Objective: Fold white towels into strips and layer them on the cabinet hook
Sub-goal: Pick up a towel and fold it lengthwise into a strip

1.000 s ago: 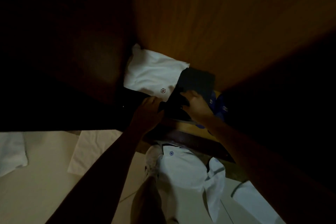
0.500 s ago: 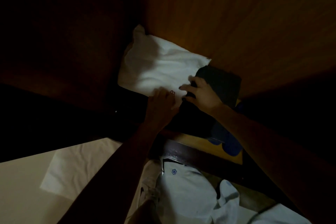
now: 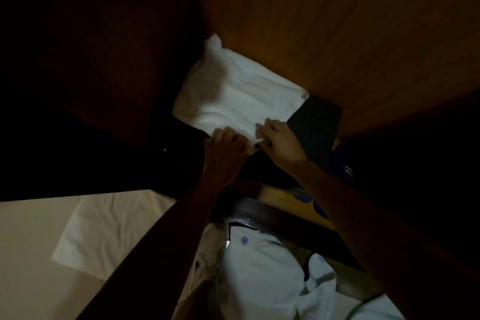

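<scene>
Against the dim wooden cabinet wall [image 3: 337, 34], we hold the white towel [image 3: 239, 96].
Our left hand [image 3: 226, 145] and right hand [image 3: 280, 140] grip its near edge beside a dark cloth [image 3: 317, 122], with the bed [image 3: 31, 241] lower left. Our right hand has shifted from that cloth onto the towel.

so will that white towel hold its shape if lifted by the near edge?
Probably not: the towel shows soft creases and a limp corner, so likely floppy. Folded layers may slide apart. The left hand and right hand hold its edge; probably not slippery.

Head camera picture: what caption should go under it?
Left hand and right hand grip the white towel at its near edge.
</scene>
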`<state>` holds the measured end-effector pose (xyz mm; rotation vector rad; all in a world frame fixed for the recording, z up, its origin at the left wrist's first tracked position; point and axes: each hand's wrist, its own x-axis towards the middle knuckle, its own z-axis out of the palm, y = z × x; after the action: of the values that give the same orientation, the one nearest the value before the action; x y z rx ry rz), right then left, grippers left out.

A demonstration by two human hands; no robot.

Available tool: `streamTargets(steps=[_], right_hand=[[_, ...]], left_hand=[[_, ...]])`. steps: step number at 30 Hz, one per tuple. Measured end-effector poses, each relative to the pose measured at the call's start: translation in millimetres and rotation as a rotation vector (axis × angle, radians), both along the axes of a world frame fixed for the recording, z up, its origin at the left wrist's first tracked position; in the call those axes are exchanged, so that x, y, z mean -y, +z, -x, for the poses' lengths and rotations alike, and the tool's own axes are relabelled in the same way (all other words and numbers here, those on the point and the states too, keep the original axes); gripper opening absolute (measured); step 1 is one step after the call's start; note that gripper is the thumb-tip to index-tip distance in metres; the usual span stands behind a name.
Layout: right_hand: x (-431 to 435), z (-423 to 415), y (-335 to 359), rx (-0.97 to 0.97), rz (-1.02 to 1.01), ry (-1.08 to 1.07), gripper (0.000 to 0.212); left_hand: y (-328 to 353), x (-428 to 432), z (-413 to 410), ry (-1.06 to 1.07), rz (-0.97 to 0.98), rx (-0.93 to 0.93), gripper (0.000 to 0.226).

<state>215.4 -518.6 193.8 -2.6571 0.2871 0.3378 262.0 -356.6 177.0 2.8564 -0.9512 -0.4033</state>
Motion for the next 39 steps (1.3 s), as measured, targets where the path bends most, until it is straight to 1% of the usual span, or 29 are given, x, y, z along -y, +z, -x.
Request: streamTargets(steps=[2,4,5,7,8,10,11,12,13,14,15,17,18,21,23,25,27,29,31,32,34,36,39], right_hand=[[-5,1,-2,0.019,-0.052,-0.049,0.018],[-14,2,3,-0.046,-0.099,-0.088,0.004],[-19,3,9,-0.103,-0.122,-0.099,0.002],[-29,10,27,-0.165,-0.203,-0.156,0.005],[-33,16,39,-0.163,-0.251,-0.195,0.004],[-40,31,71,-0.132,-0.292,-0.251,0.025],[-43,39,90,-0.112,-0.293,-0.254,0.030],[-46,47,112,-0.093,-0.299,-0.251,0.028],[-49,56,136,-0.069,-0.323,-0.262,0.021],[-52,64,162,-0.036,-0.369,-0.289,0.012],[-56,72,190,-0.003,-0.435,-0.336,0.009],[-67,90,250,0.038,-0.600,-0.454,0.018],[-73,102,281,0.058,-0.671,-0.498,0.020],[-88,148,371,0.124,-0.870,-0.573,0.012],[-96,181,430,0.110,-0.942,-0.564,0.017],[-101,214,484,0.050,-0.923,-0.489,0.028],[-105,246,534,-0.006,-0.878,-0.402,0.030],[-110,276,573,-0.054,-0.779,-0.319,0.020],[-116,306,607,-0.071,-0.633,-0.261,0.011],[-119,320,619,-0.072,-0.572,-0.245,0.011],[-123,348,635,-0.074,-0.469,-0.248,0.018],[-124,373,643,-0.042,-0.388,-0.311,0.029],[-120,411,648,0.131,-0.354,-0.451,0.030]], left_hand=[[1,-2,1,0.005,0.033,-0.007,0.030],[9,-8,2,0.036,0.066,-0.069,0.027],[15,-11,4,0.026,0.062,-0.105,0.028],[32,-22,10,-0.021,0.057,-0.190,0.029],[45,-28,13,0.019,0.138,-0.278,0.025],[78,-38,16,0.189,0.401,-0.524,0.006],[99,-42,19,0.259,0.531,-0.613,0.014],[121,-45,24,0.305,0.644,-0.669,0.025],[145,-49,29,0.332,0.740,-0.724,0.031],[170,-52,36,0.337,0.803,-0.756,0.031],[196,-56,44,0.339,0.835,-0.780,0.027],[248,-67,61,0.319,0.872,-0.795,0.019],[274,-73,70,0.287,0.874,-0.776,0.018],[355,-88,101,0.215,0.829,-0.654,0.021],[411,-100,124,0.199,0.862,-0.668,0.025],[464,-113,145,0.189,0.915,-0.713,0.031],[515,-126,167,0.126,0.941,-0.732,0.027],[560,-136,186,0.073,0.991,-0.721,0.019],[608,-143,209,0.129,1.128,-0.729,0.016],[629,-145,222,0.172,1.200,-0.759,0.015],[666,-148,246,0.215,1.287,-0.856,0.018],[692,-151,266,0.206,1.305,-0.917,0.021],[715,-158,290,0.192,1.315,-0.903,0.013]])
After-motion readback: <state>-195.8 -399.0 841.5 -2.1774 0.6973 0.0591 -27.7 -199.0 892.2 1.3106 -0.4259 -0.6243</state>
